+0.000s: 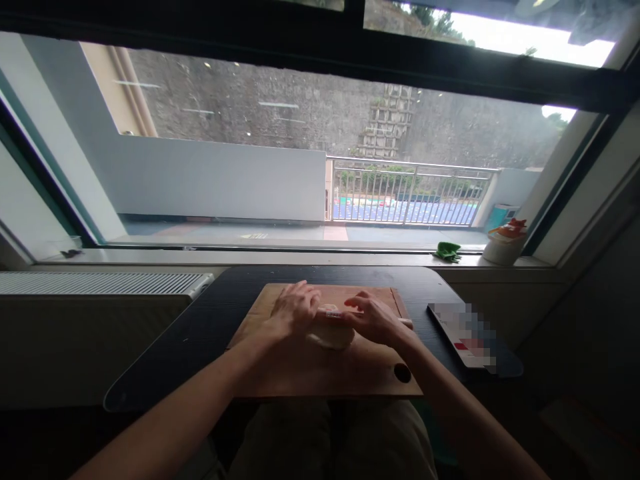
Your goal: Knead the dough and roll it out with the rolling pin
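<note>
You sit at a dark worktop [185,340] beneath a wide window, with a wooden cutting board [320,377] in front of you. On the board, near its middle, lies a pale, flattened piece of dough [331,339], roughly round as far as it shows. A slim rolling pin [333,314] lies crosswise on top of it; more of the dough shows on your side of the pin than beyond it.

The step in hand appears to be rolling this dough flat. To do it well, press evenly through both palms, so neither side comes out thinner, and keep the pin level across the dough. Give the dough a small turn between strokes to hold it round, and ease off near its rim so the edge does not tear or stick to the wood.

Your left hand [296,308] is palm down over the pin's left part, loosely open, fingers reaching forward. Your right hand [371,317] is arched over the pin to the right of the dough, fingers parted and gently bent, not clenched; the pin's right end sticks out beyond it. Both hands touch the pin. You cannot tell from this view where the thumbs sit, or whether any fingertip meets the board.
</note>
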{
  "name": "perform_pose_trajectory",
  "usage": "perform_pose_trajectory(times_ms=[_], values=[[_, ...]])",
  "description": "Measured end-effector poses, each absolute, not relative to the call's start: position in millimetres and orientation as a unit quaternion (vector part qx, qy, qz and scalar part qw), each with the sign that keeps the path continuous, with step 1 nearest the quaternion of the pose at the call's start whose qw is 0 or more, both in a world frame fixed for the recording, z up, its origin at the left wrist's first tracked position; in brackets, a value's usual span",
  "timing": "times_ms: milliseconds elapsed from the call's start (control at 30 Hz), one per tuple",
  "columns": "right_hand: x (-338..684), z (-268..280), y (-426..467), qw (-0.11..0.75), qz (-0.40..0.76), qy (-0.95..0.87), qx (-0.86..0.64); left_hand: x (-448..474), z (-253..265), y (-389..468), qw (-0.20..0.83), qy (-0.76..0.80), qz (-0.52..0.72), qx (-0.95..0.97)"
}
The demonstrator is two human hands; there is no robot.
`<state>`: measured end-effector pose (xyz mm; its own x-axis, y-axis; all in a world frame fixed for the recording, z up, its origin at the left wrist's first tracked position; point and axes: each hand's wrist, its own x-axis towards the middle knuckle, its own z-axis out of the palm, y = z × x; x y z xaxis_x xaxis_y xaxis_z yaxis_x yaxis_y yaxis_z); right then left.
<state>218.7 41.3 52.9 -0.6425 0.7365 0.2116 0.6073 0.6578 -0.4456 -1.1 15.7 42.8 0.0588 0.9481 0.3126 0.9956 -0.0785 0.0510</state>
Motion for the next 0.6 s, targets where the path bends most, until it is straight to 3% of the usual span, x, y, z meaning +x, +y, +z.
perform_pose_trajectory(times_ms=[133,233,467,600], values=[[202.0,46.3,67.2,0.155,0.106,-0.856,-0.482,-1.5,30.6,50.7,0.000,-0.728,-0.061,-0.683],[196.6,41.9,79.0,0.105,0.089,-0.829,-0.542,0.9,38.0,69.5,-0.008,-0.744,-0.054,-0.666],[206.1,24.4,10.3,0.238,-0.039,-0.854,-0.461,-10.1,16.8,5.5,0.036,-0.668,-0.067,-0.741],[202.8,25.8,2.9,0.223,-0.023,-0.860,-0.459,-13.3,16.9,-2.9,0.000,-0.668,-0.025,-0.744]])
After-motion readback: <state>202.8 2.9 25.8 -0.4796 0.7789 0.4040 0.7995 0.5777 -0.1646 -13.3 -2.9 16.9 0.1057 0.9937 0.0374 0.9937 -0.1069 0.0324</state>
